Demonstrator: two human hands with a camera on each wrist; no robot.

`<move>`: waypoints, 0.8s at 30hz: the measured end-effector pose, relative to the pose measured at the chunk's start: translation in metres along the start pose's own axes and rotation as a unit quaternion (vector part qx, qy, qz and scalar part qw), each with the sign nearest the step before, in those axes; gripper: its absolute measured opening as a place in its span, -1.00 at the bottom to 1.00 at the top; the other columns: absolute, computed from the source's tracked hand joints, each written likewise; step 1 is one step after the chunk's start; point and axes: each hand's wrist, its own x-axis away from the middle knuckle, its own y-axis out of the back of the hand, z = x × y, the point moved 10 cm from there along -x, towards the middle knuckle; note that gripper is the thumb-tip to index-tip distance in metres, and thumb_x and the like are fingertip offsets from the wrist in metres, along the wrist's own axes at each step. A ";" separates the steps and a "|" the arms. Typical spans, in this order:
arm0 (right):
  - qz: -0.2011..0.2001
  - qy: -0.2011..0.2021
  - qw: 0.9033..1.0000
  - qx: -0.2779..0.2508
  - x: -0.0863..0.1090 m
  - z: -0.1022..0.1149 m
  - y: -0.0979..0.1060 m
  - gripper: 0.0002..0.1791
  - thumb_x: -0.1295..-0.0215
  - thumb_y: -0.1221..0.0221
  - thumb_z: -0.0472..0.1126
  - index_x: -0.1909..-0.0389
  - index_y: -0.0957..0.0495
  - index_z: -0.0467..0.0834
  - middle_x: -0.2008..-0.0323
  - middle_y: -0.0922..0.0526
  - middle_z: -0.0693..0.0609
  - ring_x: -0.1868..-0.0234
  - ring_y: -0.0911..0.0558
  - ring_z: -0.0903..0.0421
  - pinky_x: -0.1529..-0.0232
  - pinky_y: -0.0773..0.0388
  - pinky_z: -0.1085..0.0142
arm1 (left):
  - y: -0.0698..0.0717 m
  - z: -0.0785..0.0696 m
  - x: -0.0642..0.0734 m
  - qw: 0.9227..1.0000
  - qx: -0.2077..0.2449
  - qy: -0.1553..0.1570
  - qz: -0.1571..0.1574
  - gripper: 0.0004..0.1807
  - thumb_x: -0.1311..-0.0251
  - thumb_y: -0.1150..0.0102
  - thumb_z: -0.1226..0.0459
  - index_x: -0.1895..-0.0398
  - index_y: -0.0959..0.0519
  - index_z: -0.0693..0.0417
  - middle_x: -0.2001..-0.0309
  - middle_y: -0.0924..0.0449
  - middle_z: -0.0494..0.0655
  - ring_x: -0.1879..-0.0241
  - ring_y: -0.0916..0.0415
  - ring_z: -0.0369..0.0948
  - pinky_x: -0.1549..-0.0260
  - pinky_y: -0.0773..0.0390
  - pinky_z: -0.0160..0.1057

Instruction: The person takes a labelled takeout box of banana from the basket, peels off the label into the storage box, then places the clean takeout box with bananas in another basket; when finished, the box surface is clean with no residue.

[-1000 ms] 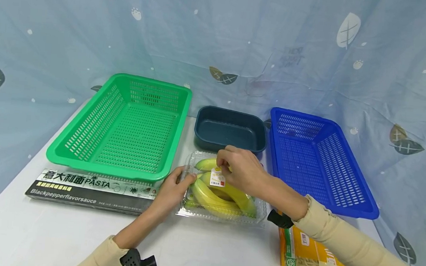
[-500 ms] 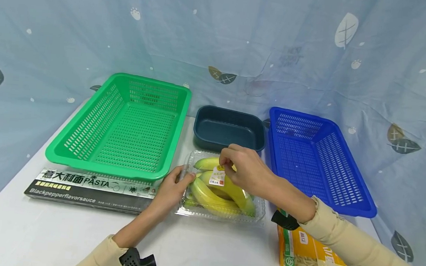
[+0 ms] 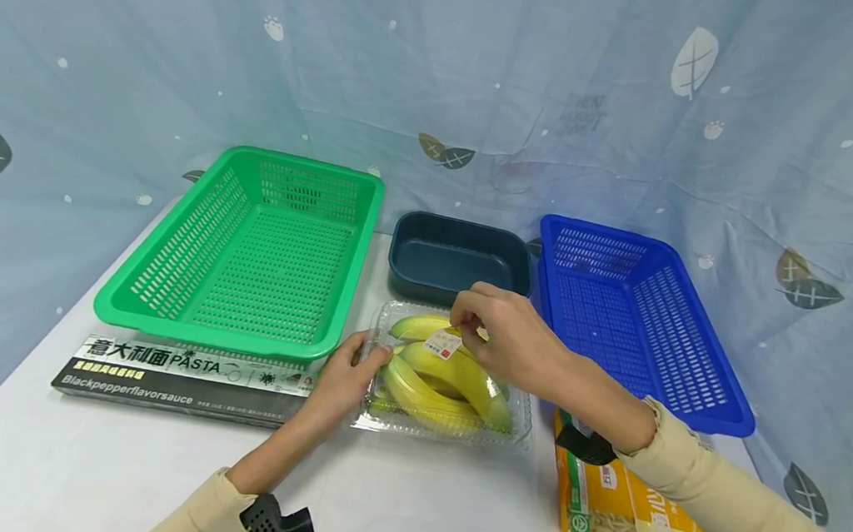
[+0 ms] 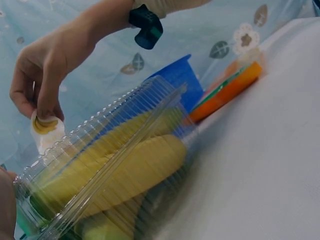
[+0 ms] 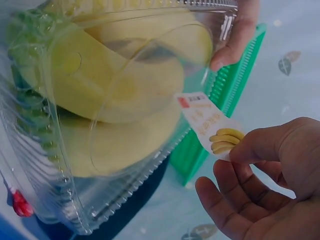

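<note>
A clear plastic clamshell box [image 3: 521, 403] of yellow-green bananas [image 3: 420, 387] stands mid-table. My left hand [image 3: 346, 377] grips its left side, thumb on the lid's edge. Between thumb and forefinger, my right hand [image 3: 500, 330] pinches the upper end of a white sticker [image 3: 443, 343] above the lid. In the right wrist view the sticker [image 5: 205, 117] shows printed bananas and a red mark, and slants up from the lid to the fingertips. The left wrist view also has the pinched sticker [image 4: 47, 131] raised over the box; whether its lower end still adheres I cannot tell.
Behind the box stands a dark teal tub [image 3: 458, 289]. A green basket [image 3: 221, 335] is at left, a blue basket [image 3: 700, 421] at right. A black-and-white pasta box [image 3: 184, 385] lies before the green basket. An orange noodle packet [image 3: 625, 507] lies under the right forearm.
My right hand has moved slightly right and up, drawing the sticker's upper end away from the lid, so it now tilts. The left hand and the box have stayed put.
</note>
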 end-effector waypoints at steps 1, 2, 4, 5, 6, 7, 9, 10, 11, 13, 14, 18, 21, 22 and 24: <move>-0.002 0.001 1.000 0.001 0.001 0.000 0.002 -0.81 -0.15 -0.31 -0.51 0.35 -0.63 -0.16 0.36 -0.58 0.06 0.34 -0.54 0.18 0.29 -0.62 0.33 | 0.000 0.000 0.000 1.000 -0.001 0.001 0.000 -0.37 -0.39 -0.12 0.09 -0.42 -0.30 0.20 -0.24 -0.46 0.21 -0.16 -0.45 0.05 -0.15 -0.46 0.04; -0.005 0.002 1.000 0.005 0.002 0.001 0.004 -0.81 -0.15 -0.31 -0.51 0.34 -0.63 -0.16 0.36 -0.57 0.06 0.34 -0.54 0.18 0.30 -0.62 0.33 | 0.000 0.000 0.000 1.000 -0.003 0.002 0.000 -0.37 -0.39 -0.12 0.08 -0.42 -0.30 0.20 -0.24 -0.45 0.21 -0.16 -0.45 0.05 -0.15 -0.46 0.04; -0.009 0.007 1.000 0.013 0.005 0.003 0.008 -0.80 -0.15 -0.31 -0.51 0.34 -0.63 -0.15 0.36 -0.57 0.06 0.35 -0.55 0.17 0.31 -0.60 0.35 | 0.000 0.000 0.000 1.000 -0.006 0.004 0.001 -0.36 -0.38 -0.12 0.07 -0.42 -0.30 0.19 -0.26 -0.44 0.22 -0.17 -0.44 0.06 -0.15 -0.46 0.05; -0.011 0.008 1.000 0.017 0.007 0.004 0.009 -0.80 -0.14 -0.31 -0.51 0.34 -0.63 -0.15 0.36 -0.57 0.06 0.35 -0.55 0.16 0.32 -0.59 0.36 | 0.000 -0.001 0.000 1.000 -0.007 0.005 0.001 -0.35 -0.38 -0.12 0.07 -0.43 -0.30 0.18 -0.26 -0.44 0.22 -0.18 -0.44 0.06 -0.15 -0.46 0.05; -0.013 0.010 1.000 0.020 0.008 0.005 0.011 -0.80 -0.14 -0.32 -0.51 0.34 -0.62 -0.15 0.36 -0.57 0.06 0.35 -0.56 0.15 0.32 -0.58 0.37 | 0.000 -0.001 0.000 1.000 -0.008 0.006 0.002 -0.35 -0.38 -0.12 0.06 -0.43 -0.29 0.18 -0.27 -0.43 0.23 -0.18 -0.43 0.07 -0.16 -0.45 0.06; -0.015 0.012 1.000 0.022 0.009 0.006 0.013 -0.79 -0.13 -0.32 -0.51 0.34 -0.62 -0.15 0.36 -0.57 0.06 0.35 -0.56 0.14 0.32 -0.58 0.37 | 0.000 -0.001 0.000 1.000 -0.008 0.007 0.002 -0.34 -0.38 -0.12 0.06 -0.44 -0.28 0.18 -0.28 -0.42 0.23 -0.20 -0.42 0.08 -0.17 -0.45 0.07; -0.020 0.013 0.999 0.025 0.011 0.007 0.017 -0.79 -0.12 -0.33 -0.51 0.34 -0.62 -0.15 0.35 -0.57 0.05 0.36 -0.56 0.14 0.32 -0.59 0.36 | 0.000 -0.002 0.000 1.000 -0.009 0.010 0.003 -0.33 -0.38 -0.12 0.06 -0.45 -0.27 0.19 -0.31 -0.39 0.25 -0.24 -0.39 0.10 -0.21 -0.41 0.10; -0.023 0.013 0.999 0.026 0.012 0.007 0.018 -0.79 -0.12 -0.33 -0.51 0.34 -0.62 -0.15 0.35 -0.57 0.05 0.35 -0.56 0.15 0.31 -0.59 0.36 | 0.000 -0.002 0.001 1.000 -0.011 0.011 0.003 -0.31 -0.38 -0.12 0.05 -0.45 -0.26 0.20 -0.33 -0.36 0.27 -0.27 -0.37 0.12 -0.23 -0.39 0.11; -0.024 0.013 0.999 0.028 0.013 0.007 0.020 -0.79 -0.11 -0.34 -0.51 0.34 -0.62 -0.15 0.35 -0.58 0.05 0.35 -0.56 0.15 0.31 -0.59 0.36 | 0.000 -0.002 0.001 1.000 -0.015 0.013 0.003 -0.30 -0.38 -0.11 0.04 -0.47 -0.24 0.20 -0.35 -0.33 0.28 -0.30 -0.34 0.15 -0.26 -0.36 0.13; -0.026 0.013 0.999 0.030 0.016 0.007 0.022 -0.78 -0.12 -0.34 -0.52 0.34 -0.62 -0.15 0.34 -0.58 0.05 0.35 -0.55 0.17 0.32 -0.59 0.36 | 0.001 -0.002 0.002 1.000 -0.026 0.016 0.001 -0.26 -0.38 -0.10 0.01 -0.49 -0.20 0.20 -0.40 -0.26 0.31 -0.36 -0.26 0.19 -0.30 -0.29 0.18; -0.026 0.012 0.999 0.031 0.017 0.006 0.022 -0.79 -0.12 -0.34 -0.52 0.33 -0.62 -0.15 0.34 -0.58 0.05 0.35 -0.55 0.18 0.32 -0.59 0.36 | 0.001 -0.002 0.003 0.999 -0.031 0.016 0.000 -0.24 -0.39 -0.09 0.00 -0.50 -0.18 0.20 -0.41 -0.23 0.33 -0.38 -0.22 0.21 -0.32 -0.25 0.19; -0.026 0.010 0.999 0.032 0.022 0.007 0.026 -0.77 -0.11 -0.33 -0.53 0.33 -0.62 -0.15 0.34 -0.58 0.05 0.36 -0.54 0.17 0.36 -0.57 0.35 | 0.002 -0.003 0.009 0.999 -0.050 0.008 0.000 -0.20 -0.41 -0.07 -0.04 -0.53 -0.10 0.20 -0.42 -0.20 0.37 -0.39 -0.19 0.25 -0.31 -0.24 0.22; -0.032 0.011 0.999 0.034 0.026 0.010 0.031 -0.77 -0.10 -0.32 -0.53 0.33 -0.63 -0.15 0.35 -0.58 0.06 0.37 -0.53 0.19 0.39 -0.56 0.36 | 0.000 -0.008 0.016 0.997 -0.077 -0.015 0.001 -0.16 -0.42 -0.07 -0.04 -0.56 -0.02 0.20 -0.41 -0.22 0.36 -0.38 -0.21 0.25 -0.31 -0.23 0.24; -0.034 0.011 0.999 0.034 0.028 0.011 0.033 -0.76 -0.10 -0.33 -0.53 0.33 -0.63 -0.15 0.35 -0.58 0.06 0.37 -0.53 0.19 0.39 -0.56 0.37 | 0.000 -0.010 0.018 0.996 -0.091 -0.024 0.001 -0.13 -0.41 -0.08 -0.06 -0.57 0.02 0.18 -0.42 -0.21 0.34 -0.38 -0.20 0.25 -0.31 -0.22 0.26; -0.037 0.015 0.999 0.037 0.031 0.014 0.036 -0.76 -0.09 -0.34 -0.52 0.32 -0.63 -0.14 0.34 -0.58 0.07 0.37 -0.53 0.21 0.38 -0.57 0.38 | 0.000 -0.016 0.023 0.992 -0.122 -0.042 -0.001 -0.08 -0.40 -0.09 -0.08 -0.60 0.10 0.14 -0.46 -0.16 0.29 -0.41 -0.14 0.24 -0.32 -0.15 0.28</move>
